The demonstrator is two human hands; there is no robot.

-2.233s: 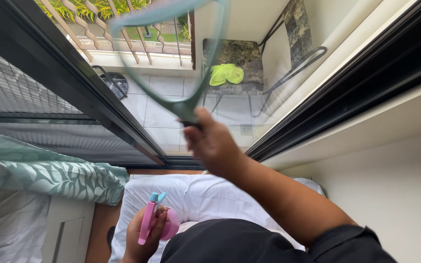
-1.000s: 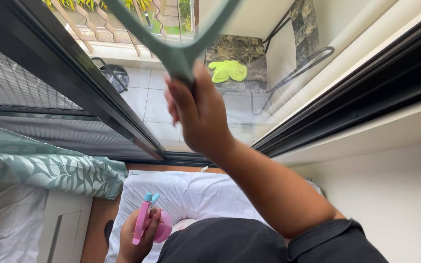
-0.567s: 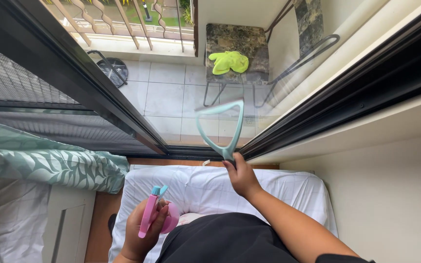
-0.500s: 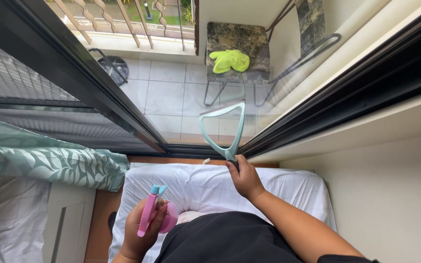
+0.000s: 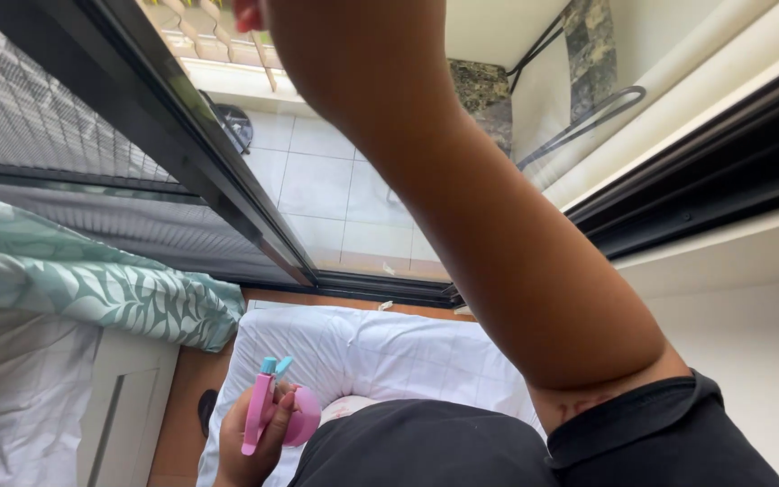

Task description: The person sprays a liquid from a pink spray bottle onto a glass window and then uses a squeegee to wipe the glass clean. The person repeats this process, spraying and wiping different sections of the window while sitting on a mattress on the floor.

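Left hand: fingers curled shut around a pink spray bottle with a teal nozzle at the top, held upright and low at the frame's bottom edge, over the near edge of a white pillow. Right hand: almost wholly cut off at the top edge, only a sliver shows; can't tell the finger state or whether it holds anything. Right forearm runs diagonally across the frame up toward the glass sliding door, black sleeve at the lower right. Dark door frame beside the arm, tiled balcony floor behind the glass. Green leaf-print cloth at the left edge, just beside the pillow's left corner.
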